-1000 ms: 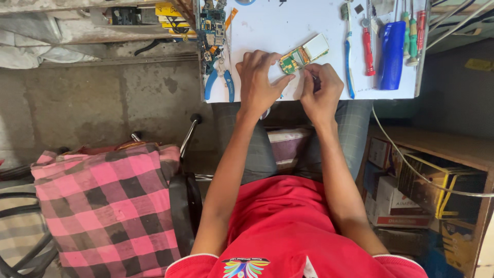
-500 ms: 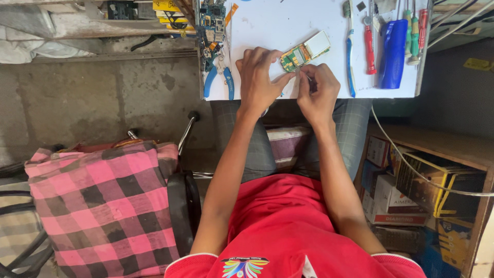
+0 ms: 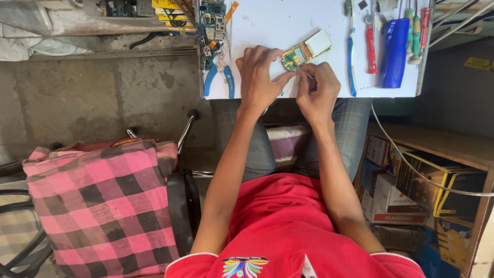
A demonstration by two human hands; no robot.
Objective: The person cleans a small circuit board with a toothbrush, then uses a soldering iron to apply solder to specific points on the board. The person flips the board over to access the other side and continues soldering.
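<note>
A small green circuit board with a pale screen (image 3: 307,50) lies on the white work table (image 3: 278,25). My left hand (image 3: 259,77) rests on the table beside the board, its fingertips touching the board's near end. My right hand (image 3: 319,90) is curled just below the board, pinching a thin metal tool whose tip points at the board's near end. Both forearms reach up from my red shirt.
Blue-handled pliers (image 3: 217,77) and another circuit board (image 3: 212,20) lie at the table's left edge. A toothbrush (image 3: 351,51), a red screwdriver (image 3: 371,46) and a blue case (image 3: 394,46) lie to the right. A pink checked cloth (image 3: 103,201) covers a seat at left; boxes (image 3: 406,190) fill a shelf at right.
Both hands have stayed at the board with only slight finger shifts. The camera view has drifted a little.
</note>
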